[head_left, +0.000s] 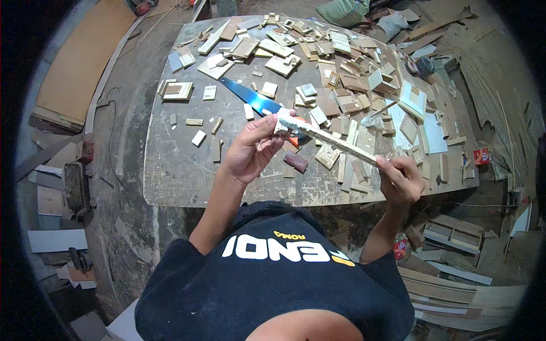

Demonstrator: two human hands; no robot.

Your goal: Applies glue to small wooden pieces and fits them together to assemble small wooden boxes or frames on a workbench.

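We stand in a cluttered woodworking shop, over a worn grey wooden desk [176, 170] strewn with small rectangular plywood offcuts [335, 62], mostly from twelve to three o'clock. Between our hands we hold a long, narrow, pale wooden strip [327, 139] with a rough speckled face, raised above the desk and slanting from ten o'clock down to four. Our left hand [253, 150] is closed around its upper end, and our right hand [401, 179] pinches the lower end between fingertips. We judge the strip light, stiff and somewhat splintery, best held at both ends. Under it lies a handsaw with a shiny blue blade [250, 96] and orange handle, beside a small dark brown block [296, 162].
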